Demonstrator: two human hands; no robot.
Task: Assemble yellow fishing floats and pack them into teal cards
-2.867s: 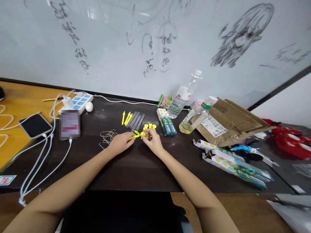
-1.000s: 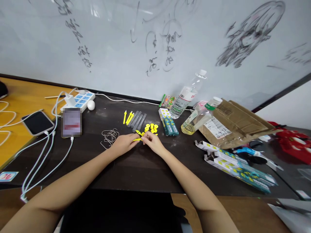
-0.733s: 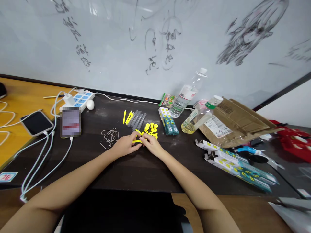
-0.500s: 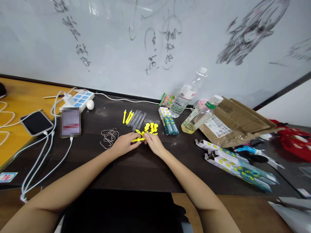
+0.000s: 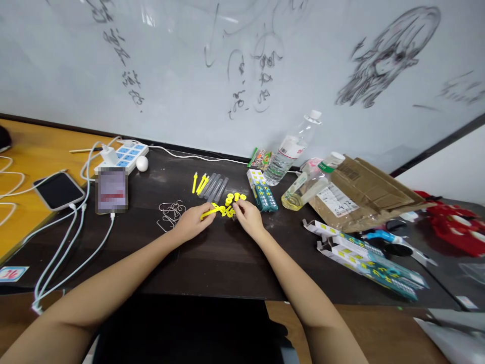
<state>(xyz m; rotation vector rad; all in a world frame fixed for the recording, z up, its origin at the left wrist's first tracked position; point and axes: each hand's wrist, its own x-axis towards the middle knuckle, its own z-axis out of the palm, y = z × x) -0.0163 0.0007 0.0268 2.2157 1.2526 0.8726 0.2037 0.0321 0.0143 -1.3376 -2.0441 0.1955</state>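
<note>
My left hand (image 5: 189,223) is closed around a thin yellow plastic stick (image 5: 207,214), whose far end points toward a loose pile of small yellow plastic pieces (image 5: 229,201). At the right side of that pile is my right hand (image 5: 249,218), fingers bent together at its edge; what lies between the fingertips is hidden. Just behind the pile lie several clear plastic tubes (image 5: 216,187) side by side. More yellow sticks with pale tips (image 5: 202,184) rest left of the tubes. Bent thin metal hooks (image 5: 172,212) are heaped beside my left hand.
Green-and-white boxes (image 5: 262,191) stand right of the pile, before a water bottle (image 5: 286,154) and an oil-coloured bottle (image 5: 312,182). Opened long boxes (image 5: 373,263), scissors (image 5: 411,247) and a cardboard parcel (image 5: 364,189) lie right. Phones (image 5: 58,191), cables and a power strip (image 5: 127,156) occupy the left.
My right hand has moved away from the yellow stick, to the right, onto the small yellow pieces. The stick in my left hand has tilted and shifted slightly left.
</note>
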